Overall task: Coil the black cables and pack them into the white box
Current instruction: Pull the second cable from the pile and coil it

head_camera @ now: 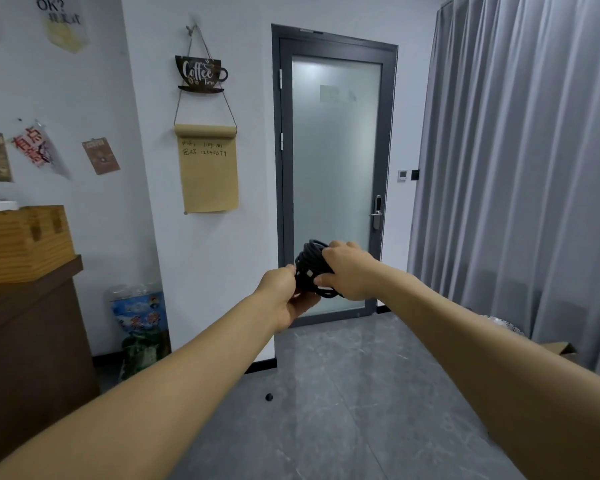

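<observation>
Hands (347, 271) gripping cable (310, 263); "Coffee Time" sign (201, 73)

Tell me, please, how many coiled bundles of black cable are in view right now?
1: a black cable coil held in mid-air before the glass door, gripped by the left hand and right hand. Others may lie outside the view.

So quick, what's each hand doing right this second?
Left hand: closed, its grip on the lower side of the coiled black cable.
Right hand: closed, fingers curled over the top of the same coil.
</observation>
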